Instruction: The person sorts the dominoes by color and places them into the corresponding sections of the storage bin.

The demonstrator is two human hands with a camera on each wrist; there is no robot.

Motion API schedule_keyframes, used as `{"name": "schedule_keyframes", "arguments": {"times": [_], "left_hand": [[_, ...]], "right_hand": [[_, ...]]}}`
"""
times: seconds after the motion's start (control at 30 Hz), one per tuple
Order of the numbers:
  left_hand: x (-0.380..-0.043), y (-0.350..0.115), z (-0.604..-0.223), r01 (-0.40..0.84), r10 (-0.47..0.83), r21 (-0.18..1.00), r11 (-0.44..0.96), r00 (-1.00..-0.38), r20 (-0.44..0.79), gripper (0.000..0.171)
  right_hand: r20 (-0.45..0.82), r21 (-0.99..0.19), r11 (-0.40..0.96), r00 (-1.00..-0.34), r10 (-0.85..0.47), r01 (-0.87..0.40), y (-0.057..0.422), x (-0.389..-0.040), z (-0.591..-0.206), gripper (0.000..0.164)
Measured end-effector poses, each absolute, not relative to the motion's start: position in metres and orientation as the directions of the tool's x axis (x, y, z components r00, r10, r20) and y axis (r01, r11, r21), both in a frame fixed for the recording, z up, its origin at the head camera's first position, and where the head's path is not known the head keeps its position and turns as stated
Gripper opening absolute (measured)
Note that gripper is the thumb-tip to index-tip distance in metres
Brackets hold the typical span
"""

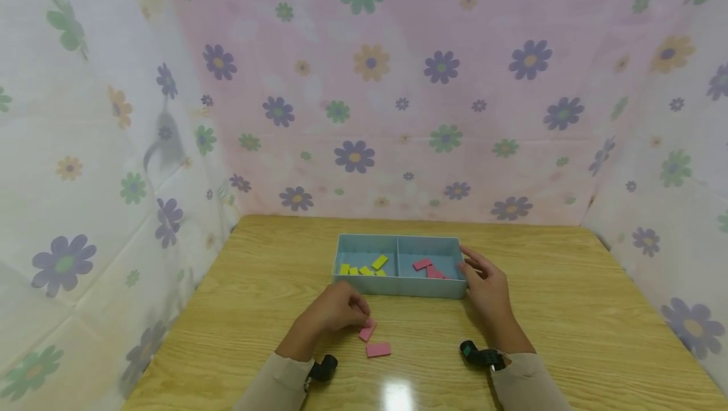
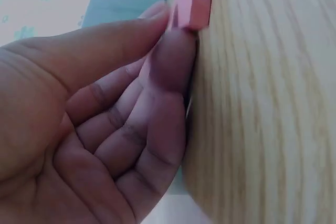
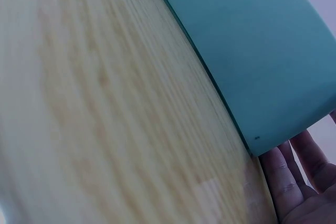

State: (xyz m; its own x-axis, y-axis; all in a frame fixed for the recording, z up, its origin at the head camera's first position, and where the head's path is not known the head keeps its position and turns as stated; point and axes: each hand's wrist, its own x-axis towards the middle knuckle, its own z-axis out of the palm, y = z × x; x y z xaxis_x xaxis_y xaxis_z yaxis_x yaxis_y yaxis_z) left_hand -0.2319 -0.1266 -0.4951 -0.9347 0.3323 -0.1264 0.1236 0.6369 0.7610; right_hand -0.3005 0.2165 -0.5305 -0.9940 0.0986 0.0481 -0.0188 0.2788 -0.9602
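Between thumb and fingertips, my left hand (image 1: pixel 335 310) pinches a small pink block (image 2: pixel 197 3), low over the table in front of the box. A second pink block (image 1: pixel 378 350) lies flat just nearer to me. The light blue box (image 1: pixel 364 284) has two compartments split by a divider (image 1: pixel 397 256). Several yellow blocks (image 1: pixel 380 262) lie in its left compartment and several pink blocks (image 1: pixel 423 264) in the right one. At the box's right end, my right hand (image 1: pixel 489 284) holds the wall, thumb over the rim and fingers along the outside.
The wooden table (image 1: pixel 256 335) runs back to a flowered cloth (image 1: pixel 398 164), and more cloth hangs on both sides. Black wrist cameras sit on the left wrist (image 1: pixel 324 368) and right wrist (image 1: pixel 478 355).
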Motion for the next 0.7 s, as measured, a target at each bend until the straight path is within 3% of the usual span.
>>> {"name": "schedule_keyframes", "arguments": {"times": [0.2, 0.7], "left_hand": [[-0.227, -0.122, -0.489, 0.146, 0.321, 0.681, 0.717, -0.937, -0.138, 0.025], [-0.220, -0.111, -0.482, 0.107, 0.297, 0.655, 0.748, -0.937, -0.185, 0.021]], "right_hand": [[0.034, -0.966, 0.259, -0.995, 0.097, -0.008, 0.217, -0.301, -0.530, 0.045], [0.053, -0.967, 0.255, -0.994, 0.095, -0.027, 0.215, -0.299, -0.530, 0.044]]}}
